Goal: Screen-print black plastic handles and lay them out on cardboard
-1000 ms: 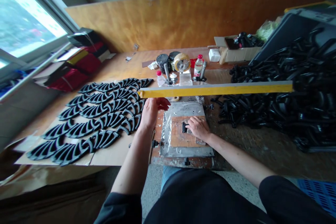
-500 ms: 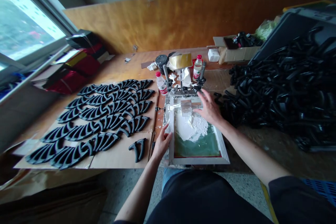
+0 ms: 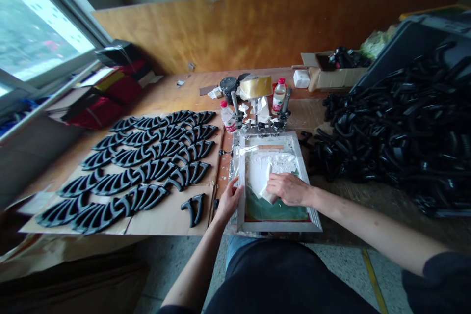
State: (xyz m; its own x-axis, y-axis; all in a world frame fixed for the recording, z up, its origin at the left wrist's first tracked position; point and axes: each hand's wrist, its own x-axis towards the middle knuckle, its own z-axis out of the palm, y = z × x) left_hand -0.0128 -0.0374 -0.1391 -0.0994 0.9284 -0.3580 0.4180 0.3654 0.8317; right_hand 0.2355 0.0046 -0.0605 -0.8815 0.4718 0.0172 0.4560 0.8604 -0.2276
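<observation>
A screen printing frame (image 3: 241,221) with a pale metal rim and green mesh lies in front of me. White ink (image 3: 257,169) is spread over the upper and middle mesh. My right hand (image 3: 289,189) is closed around a small scraper (image 3: 271,198) smeared with white, pressed to the mesh near the middle. The scraper's top is hidden by my fingers. At the frame's left rim, my left hand (image 3: 228,200) grips the edge with thumb and fingers. Clamps (image 3: 261,126) hold the frame's far side.
Rows of black curved plastic parts (image 3: 140,174) lie on cardboard at left, with one pair (image 3: 193,208) apart. A large heap of black parts (image 3: 397,132) fills the right. Two red-capped bottles (image 3: 228,118), a tape roll (image 3: 255,87) and a black tub (image 3: 228,89) stand behind the clamps.
My right hand has come from the frame's far right toward me and taken hold of the scraper, dragging white ink down the mesh. My left hand stays at the left rim.
</observation>
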